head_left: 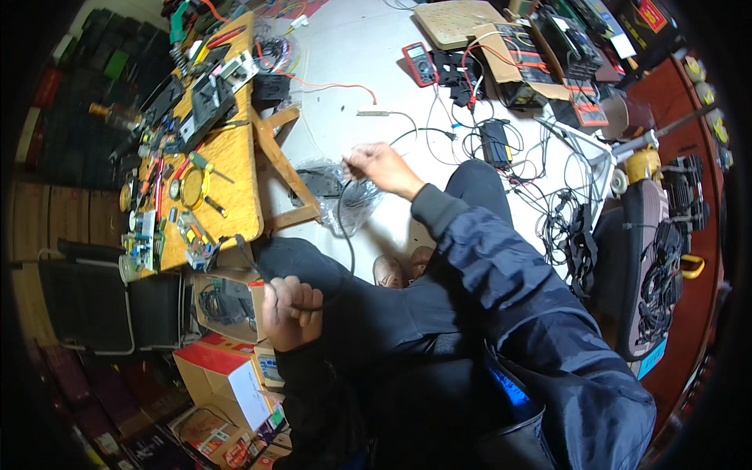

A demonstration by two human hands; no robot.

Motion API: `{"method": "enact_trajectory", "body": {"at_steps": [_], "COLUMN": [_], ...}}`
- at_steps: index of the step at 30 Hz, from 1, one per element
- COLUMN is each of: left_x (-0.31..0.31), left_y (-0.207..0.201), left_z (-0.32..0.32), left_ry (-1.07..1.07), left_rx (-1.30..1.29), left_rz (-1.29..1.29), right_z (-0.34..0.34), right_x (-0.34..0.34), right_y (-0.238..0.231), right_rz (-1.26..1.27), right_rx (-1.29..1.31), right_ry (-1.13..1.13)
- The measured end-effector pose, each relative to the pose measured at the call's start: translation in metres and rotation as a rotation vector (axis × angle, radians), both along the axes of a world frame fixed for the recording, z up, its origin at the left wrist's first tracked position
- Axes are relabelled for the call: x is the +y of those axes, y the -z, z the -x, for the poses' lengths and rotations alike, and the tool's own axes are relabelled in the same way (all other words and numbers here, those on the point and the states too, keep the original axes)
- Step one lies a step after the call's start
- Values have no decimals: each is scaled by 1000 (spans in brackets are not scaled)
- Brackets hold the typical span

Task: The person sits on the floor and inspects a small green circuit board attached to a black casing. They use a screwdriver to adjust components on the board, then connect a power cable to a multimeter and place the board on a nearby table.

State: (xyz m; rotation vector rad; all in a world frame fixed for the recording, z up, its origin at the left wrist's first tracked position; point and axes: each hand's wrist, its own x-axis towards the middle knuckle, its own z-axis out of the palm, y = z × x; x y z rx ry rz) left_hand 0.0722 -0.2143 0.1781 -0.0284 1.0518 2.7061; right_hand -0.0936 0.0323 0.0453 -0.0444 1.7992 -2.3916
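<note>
A black cable (342, 219) stretches between my two hands above my lap and sags in a curve. My left hand (291, 312) is closed around its lower part, beside my left thigh. Higher up and further forward, my right hand (384, 168) pinches the cable between thumb and fingers. Below the right hand, a clear plastic bag (360, 207) with a dark object partly showing lies on the floor. My forearm covers nothing of the cable, but its lower end is hard to make out against my dark trousers.
A wooden workbench (235, 188) with screwdrivers, tape and electronic parts stands at left. Open cardboard boxes (211, 384) sit below it. Ahead on the white floor are a red multimeter (421, 64), a black power adapter (494, 143) and tangled cables. An office chair (627, 274) stands at right.
</note>
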Motion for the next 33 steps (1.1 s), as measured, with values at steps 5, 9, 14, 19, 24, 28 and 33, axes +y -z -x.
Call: {"method": "enact_trajectory", "body": {"at_steps": [5,9,14,19,24,28,33], "left_x": [4,2,-7,-6,-7,-10,-7], "left_y": [-1,1,0,-2,8,15,19], "left_z": [6,8,6,0,1,7,6], "left_ry": [11,2,85,6,-84,-83,-151], "left_rx": [-28,-46,64,21,21,-22,-83], "left_rz": [-90,-209,-301,-204,-92,-117,-66], "right_z": [0,-23,-47,-40,8,-13,-77], "right_x": [38,16,-9,-1,43,63,79], "right_y": [-20,44,105,84,-69,-209,-295], "right_rz": [-43,-920,-885,-753,-459,-501,-507], "right_rx": [53,290,237,189,429,996,734], "right_ry": [30,52,-202,47,504,569,600]}}
